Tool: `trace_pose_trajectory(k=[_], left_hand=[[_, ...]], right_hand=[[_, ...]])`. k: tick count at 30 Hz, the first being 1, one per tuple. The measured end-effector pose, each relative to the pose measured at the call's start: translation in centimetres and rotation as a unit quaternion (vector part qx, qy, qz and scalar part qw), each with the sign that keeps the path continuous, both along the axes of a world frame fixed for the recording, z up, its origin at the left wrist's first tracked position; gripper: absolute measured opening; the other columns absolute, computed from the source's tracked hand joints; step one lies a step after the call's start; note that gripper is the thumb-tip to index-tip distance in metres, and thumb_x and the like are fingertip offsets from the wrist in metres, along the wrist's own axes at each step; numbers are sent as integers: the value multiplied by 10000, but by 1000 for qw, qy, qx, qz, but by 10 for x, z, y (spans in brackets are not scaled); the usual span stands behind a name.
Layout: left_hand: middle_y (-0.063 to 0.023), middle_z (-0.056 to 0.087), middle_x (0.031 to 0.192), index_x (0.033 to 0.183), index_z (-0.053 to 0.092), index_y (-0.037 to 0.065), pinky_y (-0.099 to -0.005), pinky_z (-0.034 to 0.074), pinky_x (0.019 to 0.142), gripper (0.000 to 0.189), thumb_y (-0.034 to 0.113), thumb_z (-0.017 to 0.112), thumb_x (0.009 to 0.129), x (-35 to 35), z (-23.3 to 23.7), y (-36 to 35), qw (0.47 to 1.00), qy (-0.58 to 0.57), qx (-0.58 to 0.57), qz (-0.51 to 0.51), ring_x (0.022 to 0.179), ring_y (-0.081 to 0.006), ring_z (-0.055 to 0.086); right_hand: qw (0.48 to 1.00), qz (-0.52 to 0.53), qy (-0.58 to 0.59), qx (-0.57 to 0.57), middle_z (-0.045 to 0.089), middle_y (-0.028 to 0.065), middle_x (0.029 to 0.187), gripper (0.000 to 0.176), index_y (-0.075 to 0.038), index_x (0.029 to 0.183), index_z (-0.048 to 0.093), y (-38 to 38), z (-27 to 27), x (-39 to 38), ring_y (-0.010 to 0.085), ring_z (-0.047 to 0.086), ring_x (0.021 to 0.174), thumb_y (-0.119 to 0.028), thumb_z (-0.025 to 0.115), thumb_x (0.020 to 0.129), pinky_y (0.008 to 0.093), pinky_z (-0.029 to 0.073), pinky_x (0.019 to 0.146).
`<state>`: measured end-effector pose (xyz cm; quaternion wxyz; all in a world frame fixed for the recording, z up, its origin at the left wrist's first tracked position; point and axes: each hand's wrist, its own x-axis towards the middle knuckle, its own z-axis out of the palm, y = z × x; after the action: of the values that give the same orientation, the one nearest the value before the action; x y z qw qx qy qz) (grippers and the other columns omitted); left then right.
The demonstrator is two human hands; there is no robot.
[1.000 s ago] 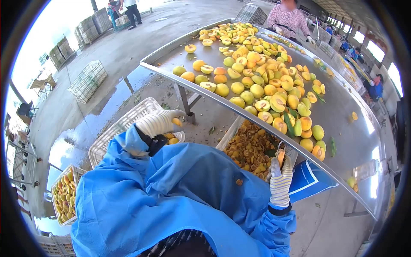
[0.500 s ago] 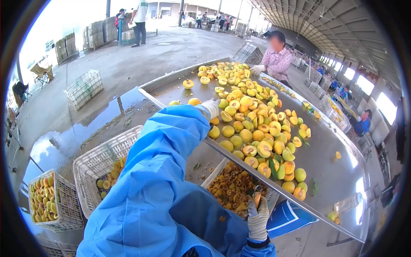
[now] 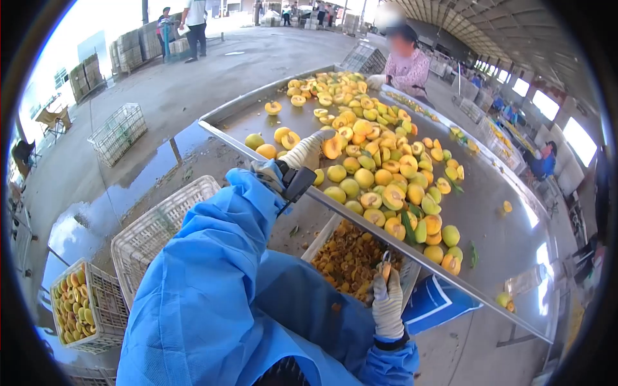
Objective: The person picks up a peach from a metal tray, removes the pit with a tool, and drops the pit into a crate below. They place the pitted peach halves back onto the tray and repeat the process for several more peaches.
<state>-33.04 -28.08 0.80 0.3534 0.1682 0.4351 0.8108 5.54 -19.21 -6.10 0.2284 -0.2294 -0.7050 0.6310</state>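
Observation:
My left hand (image 3: 302,152), in a striped work glove with a dark band at the wrist, reaches over the table's near edge. Its fingers are closed on a peach half (image 3: 332,147) with orange flesh, beside the pile of halved peaches (image 3: 393,174). Low in the view, my right hand (image 3: 388,309), gloved too, grips a small pitting tool (image 3: 385,266) with a wooden handle and a metal loop at its end. That tool points up, just in front of the metal table's raised edge (image 3: 425,258). The glove hides part of the handle.
Below the table stands a crate of pits and scraps (image 3: 347,257). At left are a white plastic crate (image 3: 145,248) and a crate of peach halves (image 3: 106,309). Blue packaging (image 3: 438,302) lies under the table. A co-worker (image 3: 409,67) stands across it.
My left hand has come back slightly left from the pile, with a peach half now visible in its fingers. My right hand still grips the pitting tool, its handle now more upright.

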Motion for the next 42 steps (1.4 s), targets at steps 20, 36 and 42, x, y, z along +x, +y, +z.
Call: trace_pose_trajectory(k=[20, 36, 42], left_hand=[[-65, 653, 1017, 1153, 602, 48, -305, 513, 843, 368, 362, 591, 961, 243, -64, 0, 980, -94, 121, -124, 942, -161, 624], [-68, 619, 1005, 1183, 558, 80, -304, 522, 749, 562, 574, 570, 914, 249, -56, -8, 989, -22, 82, -121, 865, -173, 600], [-108, 644, 974, 1185, 527, 76, -367, 577, 684, 598, 575, 625, 870, 248, -57, -7, 986, -81, 60, -133, 789, -236, 658]], right_hand=[[923, -34, -124, 361, 614, 261, 749, 253, -41, 987, 491, -21, 8, -4, 462, 616, 691, -288, 542, 966, 527, 466, 558], [958, 118, -70, -251, 434, -20, 570, 491, -162, 911, 519, -37, 40, 2, 94, 388, 387, -652, 535, 889, 229, 288, 354], [908, 157, -42, -385, 454, -27, 569, 477, -139, 925, 555, -34, 34, 0, 87, 390, 373, -614, 518, 920, 229, 278, 341]])
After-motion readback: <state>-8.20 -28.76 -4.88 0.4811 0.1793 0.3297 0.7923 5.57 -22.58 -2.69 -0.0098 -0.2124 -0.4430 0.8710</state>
